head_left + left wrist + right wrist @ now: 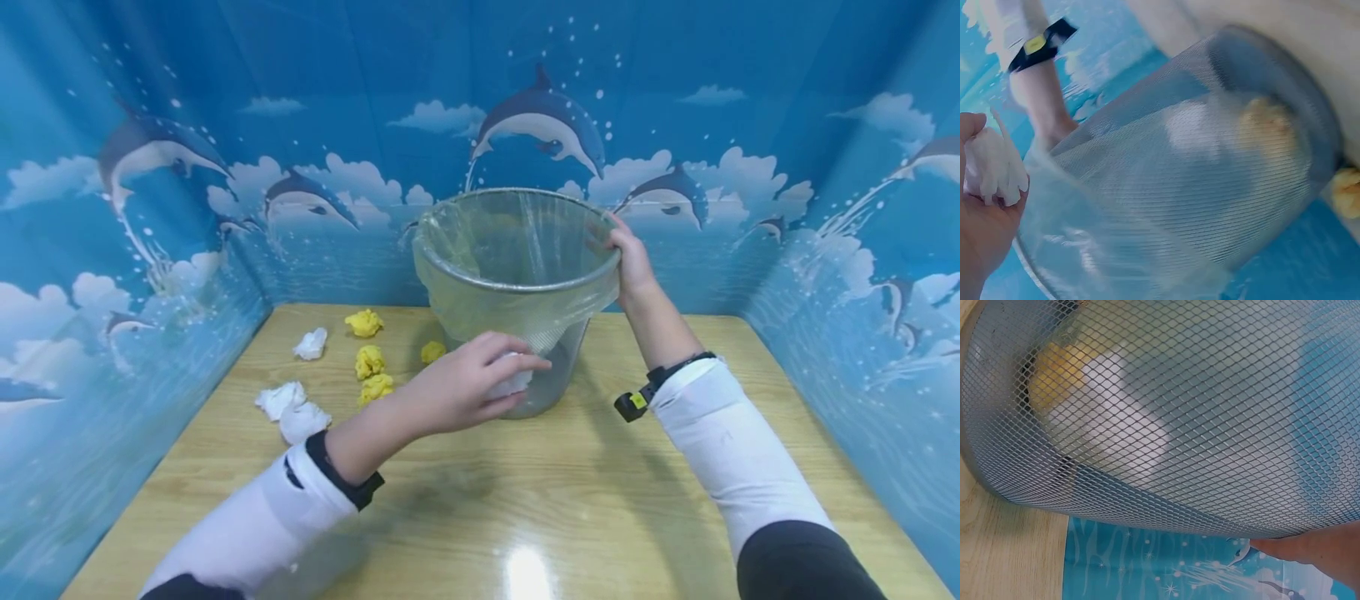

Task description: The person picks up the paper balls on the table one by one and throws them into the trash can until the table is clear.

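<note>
A grey wire-mesh wastebasket (572, 350) stands on the table, lined with a thin translucent yellowish bag (480, 308) folded over its rim. My right hand (633, 262) grips the rim on its right side. In front of the basket, my left hand (480, 379) holds a crumpled white paper ball (513, 382), which the left wrist view shows against the palm. Through the mesh, a white ball (1125, 422) and a yellow ball (1057, 378) show inside the bag, low in the basket. The right hand's fingertips are partly hidden at the rim.
Several crumpled yellow balls (369, 362) lie left of the basket, one close to its base. Farther left are white balls: one (311, 343) toward the back and two touching (304, 422) nearer the left forearm. A blue dolphin-print curtain (345, 100) encloses the wooden table (600, 500).
</note>
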A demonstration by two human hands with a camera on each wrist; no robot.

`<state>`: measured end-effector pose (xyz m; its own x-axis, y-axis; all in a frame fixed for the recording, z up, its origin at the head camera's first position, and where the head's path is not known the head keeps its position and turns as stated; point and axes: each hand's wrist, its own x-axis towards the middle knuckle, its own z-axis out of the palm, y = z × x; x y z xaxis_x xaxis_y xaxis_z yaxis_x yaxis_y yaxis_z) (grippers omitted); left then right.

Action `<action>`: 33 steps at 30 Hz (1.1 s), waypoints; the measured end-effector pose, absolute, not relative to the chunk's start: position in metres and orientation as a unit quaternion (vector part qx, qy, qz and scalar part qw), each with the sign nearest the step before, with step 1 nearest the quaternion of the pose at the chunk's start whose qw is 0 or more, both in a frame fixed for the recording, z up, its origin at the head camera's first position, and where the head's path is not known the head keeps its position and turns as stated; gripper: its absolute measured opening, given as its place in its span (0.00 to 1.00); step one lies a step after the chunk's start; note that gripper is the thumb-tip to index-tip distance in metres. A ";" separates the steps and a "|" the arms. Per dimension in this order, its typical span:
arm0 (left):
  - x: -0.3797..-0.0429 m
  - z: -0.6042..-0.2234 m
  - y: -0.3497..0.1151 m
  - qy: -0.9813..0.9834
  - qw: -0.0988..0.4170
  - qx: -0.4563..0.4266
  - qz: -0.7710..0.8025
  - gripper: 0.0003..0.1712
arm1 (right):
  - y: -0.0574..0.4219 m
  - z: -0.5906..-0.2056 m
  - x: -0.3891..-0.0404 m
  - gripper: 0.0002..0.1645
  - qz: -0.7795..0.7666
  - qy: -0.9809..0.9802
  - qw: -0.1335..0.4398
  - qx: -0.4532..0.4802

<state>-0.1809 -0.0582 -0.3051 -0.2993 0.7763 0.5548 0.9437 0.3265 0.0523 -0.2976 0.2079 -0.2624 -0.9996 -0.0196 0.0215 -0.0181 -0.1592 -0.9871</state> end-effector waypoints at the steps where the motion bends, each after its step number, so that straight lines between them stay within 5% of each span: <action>1: -0.180 -0.300 -0.058 -0.787 0.224 -0.540 -0.198 0.22 | 0.208 -0.262 -0.298 0.44 -0.762 0.648 0.002 -0.016; 9: -0.188 -0.261 -0.053 -0.773 0.310 -0.509 -0.217 0.23 | 0.209 -0.261 -0.299 0.44 -0.763 0.646 -0.004 -0.025; 16: -0.209 -0.229 -0.052 -0.792 0.320 -0.464 -0.233 0.21 | 0.208 -0.262 -0.297 0.44 -0.757 0.653 -0.001 -0.014; 33: -0.268 -0.174 -0.037 -0.909 0.156 -0.255 -0.290 0.24 | 0.207 -0.263 -0.298 0.45 -0.767 0.640 -0.002 -0.034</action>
